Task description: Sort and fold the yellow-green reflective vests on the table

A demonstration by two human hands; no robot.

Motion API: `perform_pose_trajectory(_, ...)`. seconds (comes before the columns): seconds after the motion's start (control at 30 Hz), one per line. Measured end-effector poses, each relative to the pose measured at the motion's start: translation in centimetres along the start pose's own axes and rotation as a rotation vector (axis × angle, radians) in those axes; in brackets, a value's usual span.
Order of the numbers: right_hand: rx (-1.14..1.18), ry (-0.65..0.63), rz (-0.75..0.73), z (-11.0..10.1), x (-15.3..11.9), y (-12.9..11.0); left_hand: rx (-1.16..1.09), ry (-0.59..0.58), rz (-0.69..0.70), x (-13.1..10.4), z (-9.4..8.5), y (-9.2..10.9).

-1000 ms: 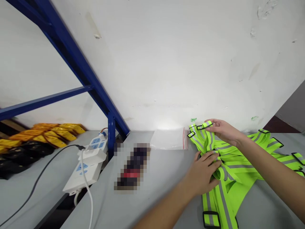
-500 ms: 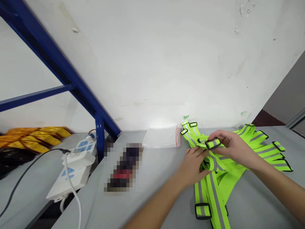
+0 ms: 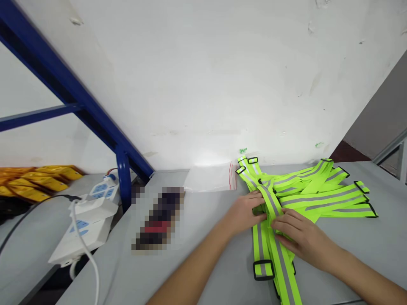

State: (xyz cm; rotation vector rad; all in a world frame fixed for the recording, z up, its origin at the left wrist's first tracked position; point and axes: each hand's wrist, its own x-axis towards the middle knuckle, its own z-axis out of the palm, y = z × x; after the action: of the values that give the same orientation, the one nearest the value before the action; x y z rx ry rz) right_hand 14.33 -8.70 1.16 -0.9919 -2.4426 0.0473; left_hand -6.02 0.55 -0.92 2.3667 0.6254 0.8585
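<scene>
Neon-yellow reflective straps (image 3: 305, 197) with grey stripes and black buckles lie tangled on the bench (image 3: 203, 254); left hand (image 3: 246, 212) and right hand (image 3: 297, 237) press fingers flat onto them.

We see the straps (image 3: 305, 199) as woven neon-yellow cloth with a duller grey band down the middle and black plastic buckles. At nine o'clock of them lies a clear bag (image 3: 211, 180), thin glossy plastic. The table (image 3: 197, 250) looks smooth, matt grey. At ten o'clock the frame (image 3: 124, 182) is blue painted metal, and the power strip (image 3: 85, 220) is shiny white plastic.
</scene>
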Motion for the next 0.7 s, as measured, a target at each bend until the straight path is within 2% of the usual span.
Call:
perform_pose_trajectory(0.2, -0.275, 0.030, 0.018, 1.3, 0.1, 0.7, -0.061, 0.069, -0.097, -0.4, -1.0, 0.4)
perform_pose_trajectory(0.37, -0.289, 0.128, -0.009, 1.4, 0.2, 1.3, 0.079, 0.094, -0.025, -0.4, -0.3, -0.1)
perform_pose_trajectory(0.53, -0.185, 0.184, -0.034, -0.8, 1.6, 2.2, 0.191, 0.145, -0.043, 0.1, -0.3, 0.5)
perform_pose_trajectory(0.7, -0.108, 0.205, -0.089, -4.4, 3.5, 2.7, 0.363, 0.145, -0.053, 2.0, -1.7, 2.1)
